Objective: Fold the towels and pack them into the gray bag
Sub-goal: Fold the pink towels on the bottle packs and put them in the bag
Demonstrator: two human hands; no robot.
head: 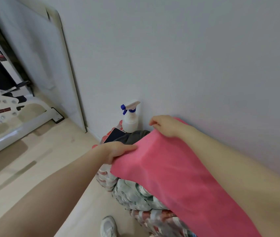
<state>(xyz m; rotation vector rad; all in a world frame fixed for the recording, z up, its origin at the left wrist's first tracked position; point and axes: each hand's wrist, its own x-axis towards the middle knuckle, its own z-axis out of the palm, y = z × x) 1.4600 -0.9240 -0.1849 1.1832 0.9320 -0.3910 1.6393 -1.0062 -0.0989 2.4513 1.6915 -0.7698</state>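
Your left hand point(117, 151) and right hand point(165, 125) each pinch a far corner of the towel point(178, 177); the bag point(132, 137) sits just beyond its far edge.

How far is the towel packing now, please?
Done: nothing shown as packed; the gray bag's inside is hidden. In hand: the left hand and right hand each grip an edge of the pink towel, spread out, not visibly folded. Left: folding it and putting it in the bag.
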